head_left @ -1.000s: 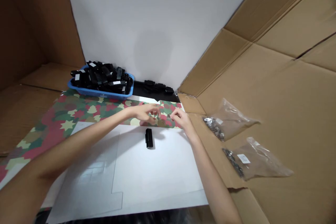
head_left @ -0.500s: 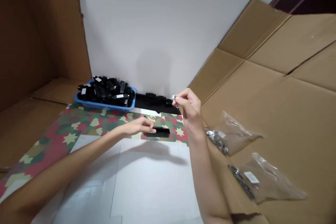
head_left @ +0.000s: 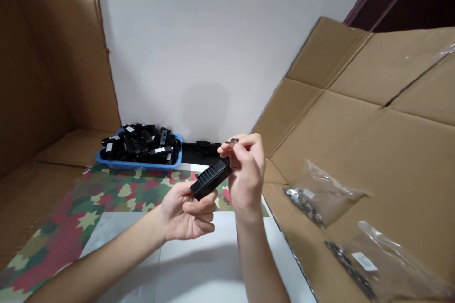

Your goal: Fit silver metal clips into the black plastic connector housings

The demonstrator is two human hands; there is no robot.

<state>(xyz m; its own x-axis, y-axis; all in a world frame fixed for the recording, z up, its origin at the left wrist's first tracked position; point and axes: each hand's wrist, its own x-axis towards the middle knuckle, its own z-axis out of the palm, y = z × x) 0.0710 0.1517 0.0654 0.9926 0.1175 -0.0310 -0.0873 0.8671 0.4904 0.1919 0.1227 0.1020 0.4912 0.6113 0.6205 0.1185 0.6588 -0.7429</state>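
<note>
We Held a Ribbed Black Part (head_left: 211,180) and a Small Brownish Piece (head_left: 233,142)

Our left hand (head_left: 192,213) gripped the part's lower end between thumb and fingers; it sat tilted, rising to the right, above the patterned sheet (head_left: 122,194). Our right hand (head_left: 247,165) pinched the small piece narrowly between thumb and fingertip, just above the part's upper end. Whether that end touched the right hand, we could not tell. Beyond, to our left, a blue basket (head_left: 138,164) held heaped black parts (head_left: 142,144), some with white labels. White board (head_left: 202,260) lay beneath our forearms. On our right, two clear bags (head_left: 330,189) of metal bits (head_left: 304,207) rested on cardboard (head_left: 355,142).
</note>
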